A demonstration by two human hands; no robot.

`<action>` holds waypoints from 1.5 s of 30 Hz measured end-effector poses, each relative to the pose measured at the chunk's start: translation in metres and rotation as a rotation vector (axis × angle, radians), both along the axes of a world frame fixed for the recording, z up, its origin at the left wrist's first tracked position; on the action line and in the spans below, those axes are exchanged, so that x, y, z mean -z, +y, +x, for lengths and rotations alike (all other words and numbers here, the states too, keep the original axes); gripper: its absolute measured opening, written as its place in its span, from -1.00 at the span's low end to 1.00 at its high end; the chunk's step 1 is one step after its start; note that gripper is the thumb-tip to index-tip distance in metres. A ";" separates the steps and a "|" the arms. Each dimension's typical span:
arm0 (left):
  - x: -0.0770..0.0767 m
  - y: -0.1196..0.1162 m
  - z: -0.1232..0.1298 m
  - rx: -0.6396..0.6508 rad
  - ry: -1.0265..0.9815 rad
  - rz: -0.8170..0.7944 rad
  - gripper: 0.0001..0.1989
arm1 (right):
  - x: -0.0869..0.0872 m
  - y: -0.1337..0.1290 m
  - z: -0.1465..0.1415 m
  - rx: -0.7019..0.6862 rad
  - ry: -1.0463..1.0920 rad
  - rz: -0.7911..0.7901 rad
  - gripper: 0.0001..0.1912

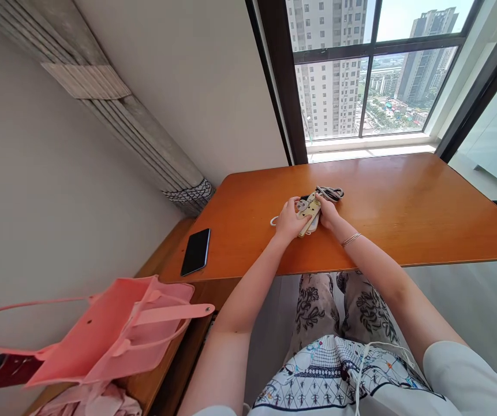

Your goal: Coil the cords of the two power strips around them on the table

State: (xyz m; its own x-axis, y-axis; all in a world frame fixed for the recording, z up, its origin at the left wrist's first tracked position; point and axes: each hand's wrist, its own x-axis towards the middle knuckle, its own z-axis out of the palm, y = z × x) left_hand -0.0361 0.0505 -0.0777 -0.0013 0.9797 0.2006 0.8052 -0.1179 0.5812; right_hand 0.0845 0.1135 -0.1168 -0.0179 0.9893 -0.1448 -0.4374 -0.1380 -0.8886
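Observation:
My left hand (288, 221) and my right hand (328, 212) both grip a cream-coloured power strip (307, 223), tilted at an angle over the wooden table. Left fingers curl around its left side, with the thumb lying across its face. On the other side, my right hand closes near the upper end. A coiled grey cable (331, 193) lies just beyond my right fingers. Beneath the strip shows a white piece (314, 224), whose kind I cannot make out. Part of a white loop (273, 221) sticks out left of my left hand.
A black smartphone (195, 252) rests near the left end of the orange-brown table (404, 214). At lower left a pink bag (144, 329) stands on a wooden surface. A tied grey curtain (144, 127) hangs at left, and a window (373, 86) is behind the table.

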 end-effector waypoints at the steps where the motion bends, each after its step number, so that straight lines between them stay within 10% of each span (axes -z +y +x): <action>1: 0.000 -0.002 0.001 -0.010 0.059 -0.014 -0.42 | 0.002 -0.005 -0.002 -0.009 0.010 -0.021 -0.70; 14: 0.008 -0.038 0.034 0.101 0.592 -0.171 -0.06 | 0.009 -0.053 0.020 -0.140 0.055 -0.176 -0.76; 19: 0.013 -0.027 0.029 0.014 0.657 -0.126 -0.23 | 0.010 -0.048 0.028 -0.202 -0.021 -0.196 -0.70; 37: 0.011 0.050 -0.170 -0.292 0.710 -0.194 -0.19 | 0.020 -0.027 0.090 -0.044 -0.337 0.045 -0.71; 45: 0.016 0.057 -0.172 -0.240 0.604 -0.198 -0.13 | 0.033 -0.030 0.084 -0.151 -0.485 0.160 -0.74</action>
State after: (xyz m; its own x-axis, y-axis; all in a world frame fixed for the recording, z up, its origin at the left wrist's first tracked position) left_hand -0.2084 0.1074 -0.0933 -0.1671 0.9846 0.0515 0.9859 0.1666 0.0131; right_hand 0.1685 0.0835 -0.1502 -0.1305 0.9913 -0.0198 0.0430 -0.0142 -0.9990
